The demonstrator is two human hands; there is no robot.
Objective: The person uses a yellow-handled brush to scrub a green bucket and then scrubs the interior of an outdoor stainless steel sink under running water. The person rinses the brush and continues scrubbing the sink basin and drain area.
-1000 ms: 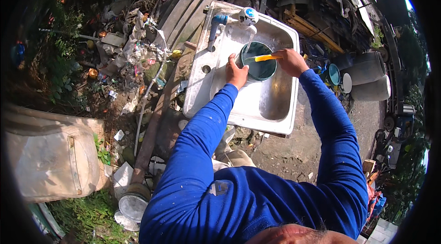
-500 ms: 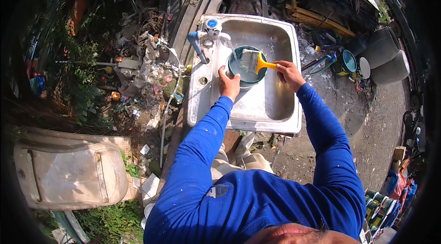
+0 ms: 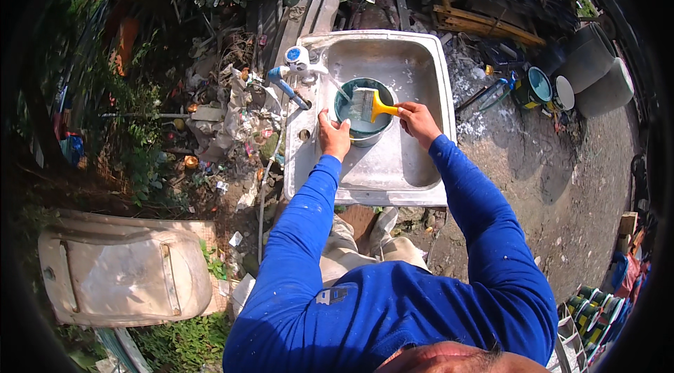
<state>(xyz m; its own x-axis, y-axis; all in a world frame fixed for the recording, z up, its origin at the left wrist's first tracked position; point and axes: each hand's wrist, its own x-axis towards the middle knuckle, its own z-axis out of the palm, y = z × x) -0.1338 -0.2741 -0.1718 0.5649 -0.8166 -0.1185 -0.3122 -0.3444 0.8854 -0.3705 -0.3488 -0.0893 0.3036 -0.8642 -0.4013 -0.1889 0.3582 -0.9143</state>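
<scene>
Before me is a metal sink [image 3: 438, 78] with a white-and-blue tap [image 3: 298, 57] at its left. A dark green bucket [image 3: 382, 135] stands in it, with cloudy water [image 3: 363, 124] inside. A thin stream from the tap's spout falls into the bucket. My left hand [image 3: 334, 137] grips the bucket's left side, thumb close to the rim. In my right hand [image 3: 418, 124] is the yellow handle of a wide paintbrush [image 3: 382, 107]. Its pale bristles point left, inside the bucket's mouth; whether they touch the water I cannot tell.
Scattered litter [image 3: 221, 106] covers the ground left of the sink. An old beige plastic seat [image 3: 126, 275] lies at lower left. To the right, a teal-lined bucket [image 3: 539, 83] stands near grey barrels [image 3: 597, 85]. Wooden pallet boards [image 3: 488, 27] lie at the back.
The paintbrush has shifted slightly left and toward me, and its bristles sit deeper in the bucket's mouth. My left hand keeps its place on the bucket. The whole view has shifted a little.
</scene>
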